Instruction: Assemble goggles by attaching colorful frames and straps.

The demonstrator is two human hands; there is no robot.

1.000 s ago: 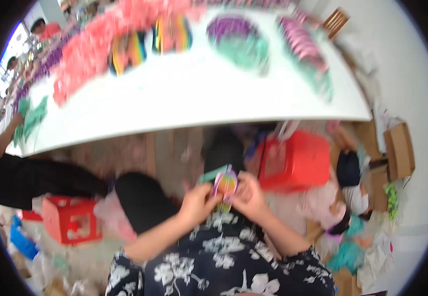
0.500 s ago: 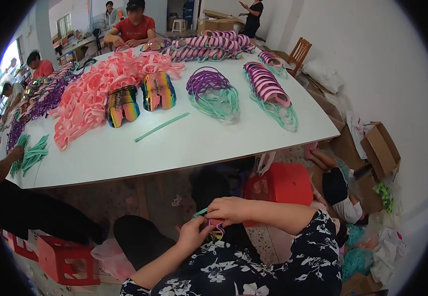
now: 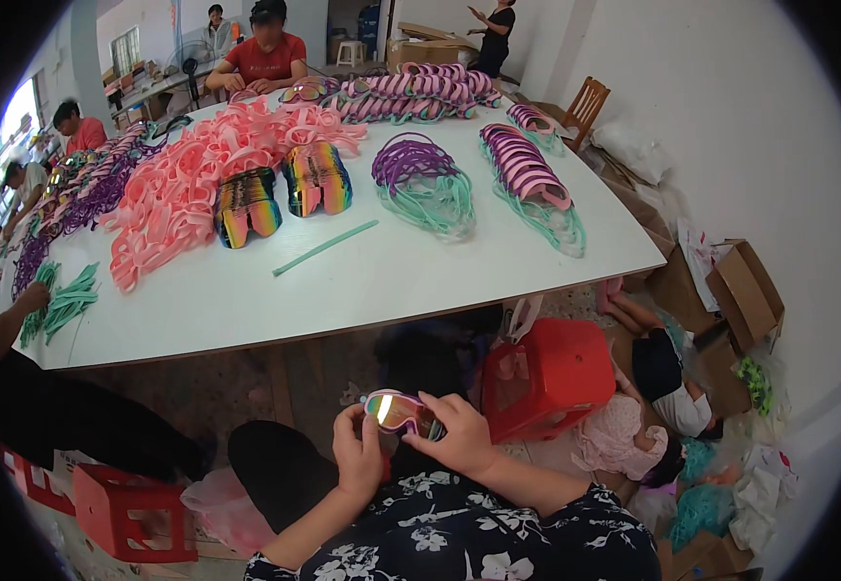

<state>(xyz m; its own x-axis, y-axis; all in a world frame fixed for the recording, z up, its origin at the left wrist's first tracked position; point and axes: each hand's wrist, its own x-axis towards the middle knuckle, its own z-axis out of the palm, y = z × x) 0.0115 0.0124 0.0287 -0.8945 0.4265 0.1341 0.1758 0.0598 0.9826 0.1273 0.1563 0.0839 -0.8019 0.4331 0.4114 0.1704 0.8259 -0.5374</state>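
Observation:
Above my lap I hold a pair of goggles [image 3: 397, 412] with a shiny mirrored lens and a pink and purple frame. My left hand [image 3: 354, 449] grips its left end, and my right hand [image 3: 461, 438] closes round the right end. On the white table [image 3: 382, 281] in front lie a single teal strap [image 3: 325, 249] and two stacks of rainbow mirrored lenses [image 3: 249, 215]. Behind them spreads a heap of pink goggle frames [image 3: 183, 184]. Right of the lenses rests a bundle of purple and teal straps [image 3: 425, 189], then a row of pink and purple goggles [image 3: 527, 169].
At the left a co-worker's hand [image 3: 35, 298] touches teal strips [image 3: 72, 298]. A person in red [image 3: 270, 60] works across the table. Red stools [image 3: 551, 373] stand at both sides. Two people [image 3: 624, 441] lie on the floor at right, near cardboard boxes [image 3: 745, 290].
My hands have turned the goggles so the lens now faces up and shows plainly. Both hands have spread to its two ends; before, they were close together over it.

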